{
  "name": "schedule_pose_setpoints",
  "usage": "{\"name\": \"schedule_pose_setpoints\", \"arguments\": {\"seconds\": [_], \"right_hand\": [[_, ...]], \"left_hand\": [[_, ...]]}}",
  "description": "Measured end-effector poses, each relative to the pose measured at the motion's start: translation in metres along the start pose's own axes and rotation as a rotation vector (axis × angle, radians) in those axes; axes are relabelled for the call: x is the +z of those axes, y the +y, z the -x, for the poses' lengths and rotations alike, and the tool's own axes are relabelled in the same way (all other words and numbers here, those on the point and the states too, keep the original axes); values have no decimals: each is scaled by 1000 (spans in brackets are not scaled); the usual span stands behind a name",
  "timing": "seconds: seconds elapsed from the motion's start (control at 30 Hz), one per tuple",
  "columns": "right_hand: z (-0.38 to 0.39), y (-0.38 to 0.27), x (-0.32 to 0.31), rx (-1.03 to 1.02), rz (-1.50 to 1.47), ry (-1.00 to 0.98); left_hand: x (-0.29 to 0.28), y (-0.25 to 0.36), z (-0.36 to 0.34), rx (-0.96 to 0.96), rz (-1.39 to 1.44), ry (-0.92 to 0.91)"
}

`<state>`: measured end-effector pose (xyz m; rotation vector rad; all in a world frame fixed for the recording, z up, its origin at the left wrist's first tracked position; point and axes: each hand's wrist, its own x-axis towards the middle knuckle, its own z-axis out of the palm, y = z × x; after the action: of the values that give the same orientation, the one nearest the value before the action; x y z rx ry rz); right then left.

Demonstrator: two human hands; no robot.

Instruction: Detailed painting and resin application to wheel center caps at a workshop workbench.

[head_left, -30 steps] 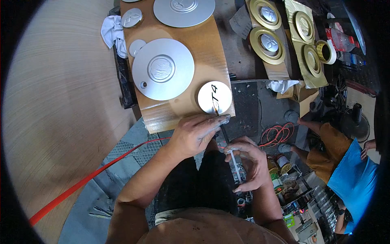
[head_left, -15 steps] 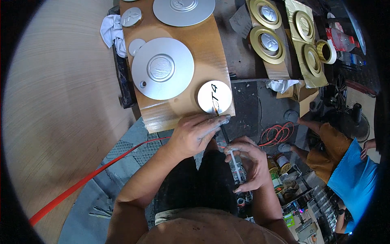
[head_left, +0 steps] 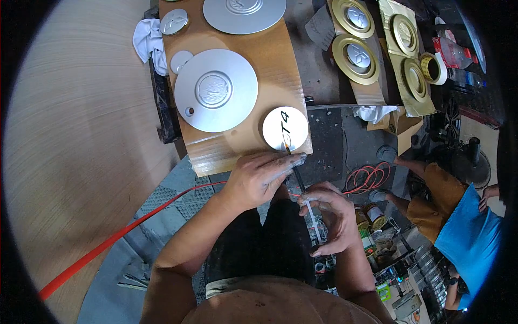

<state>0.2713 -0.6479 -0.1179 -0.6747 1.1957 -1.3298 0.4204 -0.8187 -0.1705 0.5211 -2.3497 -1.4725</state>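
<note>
A slim syringe [head_left: 300, 180] with a dark barrel and a whitish rear stem slants down and right from a round white cap [head_left: 272, 127]. Dark raised characters cross the cap, and the syringe's small orange-brown tip meets its near edge. My left hand [head_left: 258, 178] is closed around the front of the barrel, fingertips just below the cap. Farther back, my right hand [head_left: 332, 215] grips the syringe where dark barrel turns to white stem, its fingers curled. The cap lies at the near right corner of a brown cardboard sheet [head_left: 275, 70].
Large silver wheel covers [head_left: 240, 92] and a smaller silver cap [head_left: 174, 21] lie on the cardboard. Gold rings [head_left: 339, 65] and a tape roll [head_left: 431, 68] are at right. A red hose [head_left: 129, 227] crosses at left. Another person in blue [head_left: 469, 245] sits at the right.
Almost nothing differs. Both hands keep their grip, and the syringe tip stays at the near edge of the white cap.
</note>
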Motion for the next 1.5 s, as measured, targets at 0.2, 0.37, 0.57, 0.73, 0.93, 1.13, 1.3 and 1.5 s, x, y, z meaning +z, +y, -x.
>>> {"name": "schedule_pose_setpoints", "arguments": {"seconds": [0.2, 0.37, 0.57, 0.73, 0.93, 1.13, 1.3, 1.5], "right_hand": [[0, -2, 1, 29, -6, 12], [1, -3, 1, 45, -5, 20], [2, -3, 0, 60, -11, 19], [1, -4, 1, 43, -20, -1], [2, 0, 0, 23, -28, 1], [2, -2, 0, 32, -17, 4], [3, -2, 0, 28, -19, 10], [3, -1, 0, 28, -19, 2]], "left_hand": [[0, 1, -1, 10, 2, 22], [1, -1, 0, 22, -2, 21], [1, -1, -1, 22, -7, 14], [1, -1, 0, 37, -17, 18], [2, -1, -1, 33, 1, 11], [2, -2, 0, 39, 2, 11], [2, -3, 0, 58, -10, 14], [0, -2, 0, 61, -12, 0]]}}
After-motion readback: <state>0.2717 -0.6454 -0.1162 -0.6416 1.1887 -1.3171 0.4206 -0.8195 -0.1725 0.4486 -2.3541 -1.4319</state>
